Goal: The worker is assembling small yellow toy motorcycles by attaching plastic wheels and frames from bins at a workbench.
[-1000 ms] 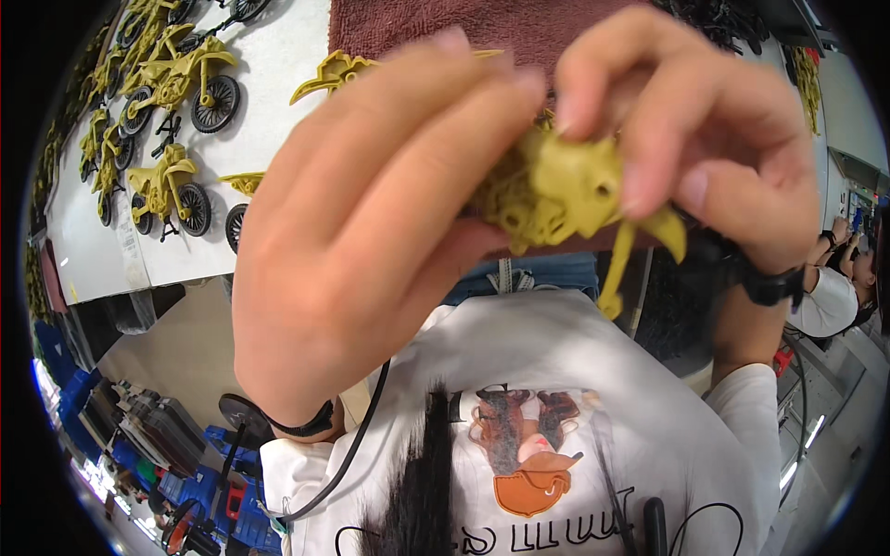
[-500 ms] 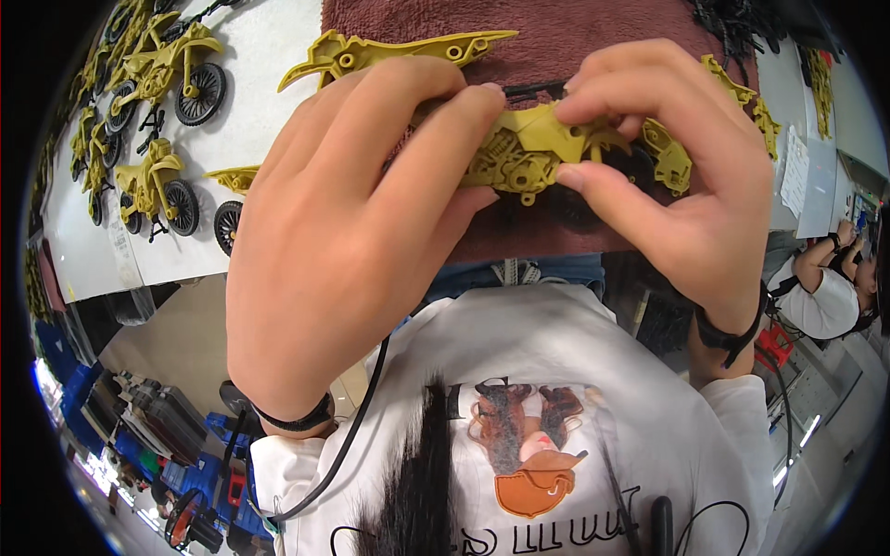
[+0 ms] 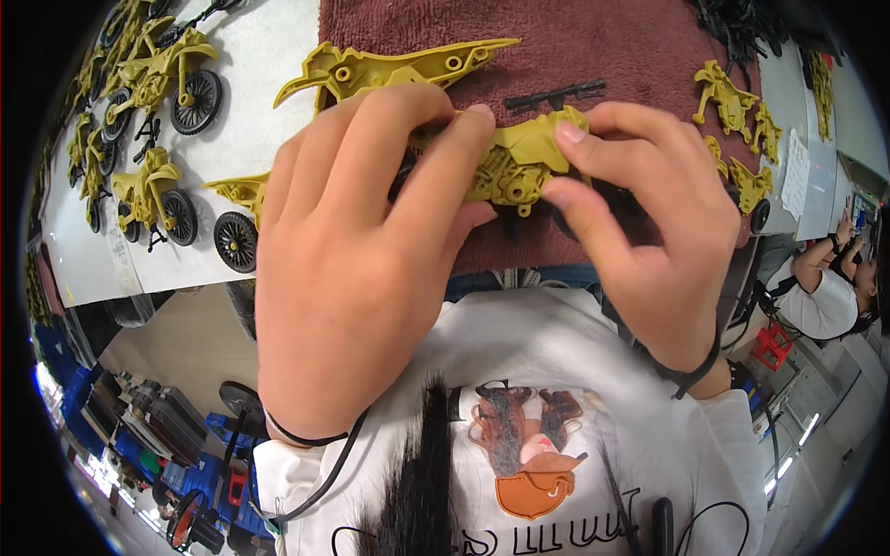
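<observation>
Both hands meet in the upper middle of the frame over a dark red towel spread on the white worktop. The left hand is curled, its fingers closed over the left part of one olive-yellow toy motorcycle body. The right hand pinches the same body from the right, thumb below and forefinger on top, the other fingers bent behind. The body sits just above the towel's near edge, between the two hands.

One long olive-yellow frame half lies on the towel just above the left hand's fingers, and one black handlebar piece lies above the held body. At the upper left of the frame stand at least four assembled yellow toy motorcycles with black wheels; one more part-built piece with a black wheel lies at the left hand's edge. At the upper right, four loose yellow parts sit by the towel's right edge. A heap of black parts fills the top right corner; its count cannot be told.
</observation>
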The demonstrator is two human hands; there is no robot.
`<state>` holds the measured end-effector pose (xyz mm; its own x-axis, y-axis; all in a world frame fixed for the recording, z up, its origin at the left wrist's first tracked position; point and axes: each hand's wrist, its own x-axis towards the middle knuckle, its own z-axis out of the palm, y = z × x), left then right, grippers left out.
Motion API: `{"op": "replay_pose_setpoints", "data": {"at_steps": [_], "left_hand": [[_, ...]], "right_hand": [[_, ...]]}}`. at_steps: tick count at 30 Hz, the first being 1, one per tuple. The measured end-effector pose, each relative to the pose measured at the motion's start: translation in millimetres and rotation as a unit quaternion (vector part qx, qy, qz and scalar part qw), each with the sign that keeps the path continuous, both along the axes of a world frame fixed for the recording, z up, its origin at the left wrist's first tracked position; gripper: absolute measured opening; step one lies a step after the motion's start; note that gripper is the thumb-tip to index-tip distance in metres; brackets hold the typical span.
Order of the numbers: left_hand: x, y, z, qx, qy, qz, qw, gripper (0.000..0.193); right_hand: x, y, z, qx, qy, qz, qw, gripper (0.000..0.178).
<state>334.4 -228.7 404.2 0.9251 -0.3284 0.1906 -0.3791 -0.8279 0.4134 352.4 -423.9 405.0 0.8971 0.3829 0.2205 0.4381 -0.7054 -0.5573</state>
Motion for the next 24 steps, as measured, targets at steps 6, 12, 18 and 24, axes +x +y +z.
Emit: {"op": "replay_pose_setpoints", "data": {"at_steps": [6,12,18,24], "left_hand": [[-4.9,-1.8,3.5,-0.007,-0.017,0.036,0.999,0.045],[-10.4,0.4,6.8,-0.126,-0.001,0.022,0.992,0.046],[-10.2,0.2,9.2,-0.265,0.05,0.011,0.963,0.043],[-12.3,-6.9,-3.3,-0.477,0.062,0.053,0.875,0.037]], "right_hand": [[-3.5,6.9,-5.0,0.043,-0.036,-0.025,0.998,0.025],[-8.6,0.8,-10.3,0.375,0.017,0.036,0.926,0.072],[0.1,-20.4,2.8,0.311,0.141,0.088,0.936,0.054],[1.1,-20.7,17.8,0.339,0.182,0.062,0.921,0.056]]}}
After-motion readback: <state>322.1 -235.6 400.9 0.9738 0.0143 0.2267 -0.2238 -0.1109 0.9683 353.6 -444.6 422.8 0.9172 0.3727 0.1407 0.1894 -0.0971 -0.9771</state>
